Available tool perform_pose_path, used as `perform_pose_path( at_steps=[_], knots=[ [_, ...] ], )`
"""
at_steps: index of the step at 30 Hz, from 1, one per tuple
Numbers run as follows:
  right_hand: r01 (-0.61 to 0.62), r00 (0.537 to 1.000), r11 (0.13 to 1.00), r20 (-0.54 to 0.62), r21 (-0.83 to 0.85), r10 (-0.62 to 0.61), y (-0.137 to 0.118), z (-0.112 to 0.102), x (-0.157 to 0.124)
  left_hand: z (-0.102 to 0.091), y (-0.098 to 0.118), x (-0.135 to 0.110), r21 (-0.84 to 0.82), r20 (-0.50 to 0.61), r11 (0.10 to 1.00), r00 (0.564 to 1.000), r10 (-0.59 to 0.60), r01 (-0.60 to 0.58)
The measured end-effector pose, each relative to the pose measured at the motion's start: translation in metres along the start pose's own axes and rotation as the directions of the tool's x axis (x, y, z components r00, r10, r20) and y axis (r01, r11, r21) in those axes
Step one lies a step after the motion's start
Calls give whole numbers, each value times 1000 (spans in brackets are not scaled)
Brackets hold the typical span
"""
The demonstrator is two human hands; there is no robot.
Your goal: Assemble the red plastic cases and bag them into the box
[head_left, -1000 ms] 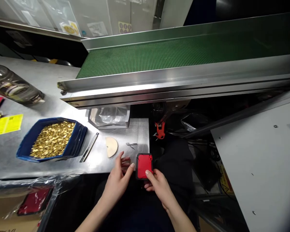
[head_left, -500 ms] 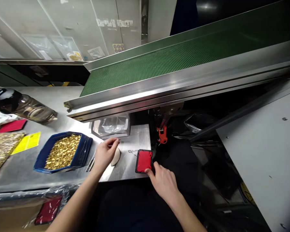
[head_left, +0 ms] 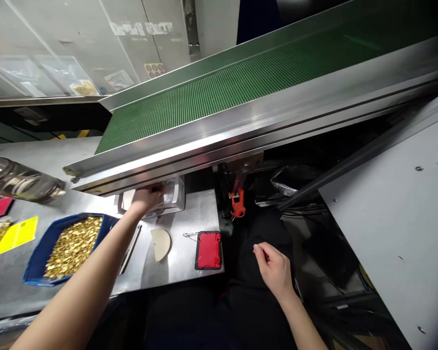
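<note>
My left hand (head_left: 146, 198) reaches into a grey-rimmed tray (head_left: 178, 194) with clear plastic in it, below the conveyor's edge. Its fingers are largely hidden there. My right hand (head_left: 275, 270) is curled closed above my dark-clothed leg, with nothing visible in it. Between the hands, a red flat case with a black border (head_left: 209, 250) lies near the table's right corner. A thin metal piece (head_left: 190, 235) sticks out from the case's upper left. To its left is a beige half-round disc (head_left: 161, 244). A slim dark pen-like tool (head_left: 130, 250) lies beside my left forearm.
A blue bin (head_left: 36, 262) of small gold-coloured pieces stands at left, near a yellow paper (head_left: 16, 236) and a clear bottle (head_left: 25, 180). A green ribbed conveyor (head_left: 190, 102) slopes across above the table. An orange-handled tool (head_left: 238, 204) hangs beyond the table's right edge.
My left hand has moved from above the disc up into the tray. My right hand has left the red case and drawn back to the right, closing. The view has shifted right.
</note>
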State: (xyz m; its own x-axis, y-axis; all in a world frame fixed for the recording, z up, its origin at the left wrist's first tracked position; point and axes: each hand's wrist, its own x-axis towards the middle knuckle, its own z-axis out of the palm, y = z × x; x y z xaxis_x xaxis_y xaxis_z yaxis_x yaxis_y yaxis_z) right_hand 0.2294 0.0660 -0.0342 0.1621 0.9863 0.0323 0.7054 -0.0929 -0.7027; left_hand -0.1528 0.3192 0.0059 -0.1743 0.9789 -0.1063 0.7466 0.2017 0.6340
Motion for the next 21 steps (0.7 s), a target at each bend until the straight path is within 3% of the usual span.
perform_pose_path(
  at_steps=[6,12,17,21],
  knots=[
    [39,999,999,-6,4,-39,-8,8,1,-3,5,-15,9,15,1000,1000,-12,12],
    [31,999,995,-35,92,-28,-23,8,1,-15,18,-66,-68,-56,994,995,78,-81],
    [60,997,932,20,357,-72,-91,16,14,-13,39,-125,-237,-89,960,987,132,-149],
    [44,966,848,195,528,-172,-141,31,32,6,62,-173,-409,64,904,985,161,-121]
  ],
)
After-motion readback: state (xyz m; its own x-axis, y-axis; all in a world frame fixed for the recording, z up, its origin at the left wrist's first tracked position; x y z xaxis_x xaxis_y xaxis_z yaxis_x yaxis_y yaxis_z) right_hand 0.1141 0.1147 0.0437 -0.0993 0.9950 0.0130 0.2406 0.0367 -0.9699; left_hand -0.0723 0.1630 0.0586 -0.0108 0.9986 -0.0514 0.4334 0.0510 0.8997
